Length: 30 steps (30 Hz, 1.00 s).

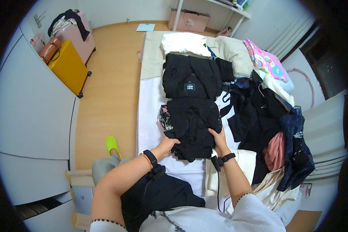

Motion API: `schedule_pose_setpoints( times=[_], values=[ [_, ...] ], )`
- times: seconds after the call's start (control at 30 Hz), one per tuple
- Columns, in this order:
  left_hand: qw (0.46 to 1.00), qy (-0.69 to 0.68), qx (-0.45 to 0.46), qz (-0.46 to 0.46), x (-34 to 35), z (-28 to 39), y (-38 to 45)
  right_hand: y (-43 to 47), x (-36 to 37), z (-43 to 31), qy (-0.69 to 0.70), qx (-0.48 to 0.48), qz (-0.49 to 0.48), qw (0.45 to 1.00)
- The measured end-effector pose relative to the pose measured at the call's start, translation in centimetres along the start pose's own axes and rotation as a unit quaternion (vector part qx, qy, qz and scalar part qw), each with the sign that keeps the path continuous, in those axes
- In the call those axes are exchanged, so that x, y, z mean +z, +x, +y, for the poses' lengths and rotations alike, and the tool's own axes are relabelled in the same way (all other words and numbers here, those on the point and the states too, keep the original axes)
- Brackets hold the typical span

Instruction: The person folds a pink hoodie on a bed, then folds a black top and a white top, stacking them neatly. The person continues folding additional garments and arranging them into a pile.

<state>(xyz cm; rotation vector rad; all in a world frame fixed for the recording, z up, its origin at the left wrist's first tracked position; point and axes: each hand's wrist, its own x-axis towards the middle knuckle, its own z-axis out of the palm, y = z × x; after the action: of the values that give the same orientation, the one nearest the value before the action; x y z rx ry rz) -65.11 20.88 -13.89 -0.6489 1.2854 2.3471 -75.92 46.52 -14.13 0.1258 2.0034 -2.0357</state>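
A black garment (191,124), partly folded and creased, lies before me on the bed. My left hand (167,145) grips its near left side, thumb on top. On its right edge my right hand (219,138) has hold of the cloth, with the fingers mostly hidden beneath. A dark floral cloth (164,117) shows from under the garment's left side. Just beyond lies a folded black garment (191,75) with a label at its neck. Cream folded cloth (245,165) rests below my right wrist. Both wrists wear black straps.
Loose dark clothes (258,116) and a pink cloth (275,152) heap along the bed's right side. White folded clothing (185,44) lies at the far end. On the left floor stand a yellow suitcase (68,68) and a pink suitcase (78,37). A cable hangs by my right wrist.
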Motion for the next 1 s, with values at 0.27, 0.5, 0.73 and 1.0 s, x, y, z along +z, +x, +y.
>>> schedule_pose_setpoints(
  times=[0.27, 0.5, 0.73, 1.0],
  values=[
    [0.941, 0.195, -0.251, -0.119, -5.5, 7.0, 0.9, 2.9, -3.5, -5.0, -0.303, 0.037, -0.021, 0.952],
    [0.958, 0.257, 0.089, 0.089, -8.8, 16.7, 7.5, 12.9, -3.8, -13.2, -0.256, -0.014, -0.041, 0.966],
    [0.909, 0.277, 0.263, 0.165, -5.6, 18.5, 19.2, 22.3, 0.6, -15.0, -0.277, 0.074, -0.024, 0.958],
    [0.855, 0.374, 0.286, 0.217, -3.6, 17.6, 21.7, 25.7, 4.3, -14.9, -0.377, 0.09, 0.012, 0.922]
  ],
)
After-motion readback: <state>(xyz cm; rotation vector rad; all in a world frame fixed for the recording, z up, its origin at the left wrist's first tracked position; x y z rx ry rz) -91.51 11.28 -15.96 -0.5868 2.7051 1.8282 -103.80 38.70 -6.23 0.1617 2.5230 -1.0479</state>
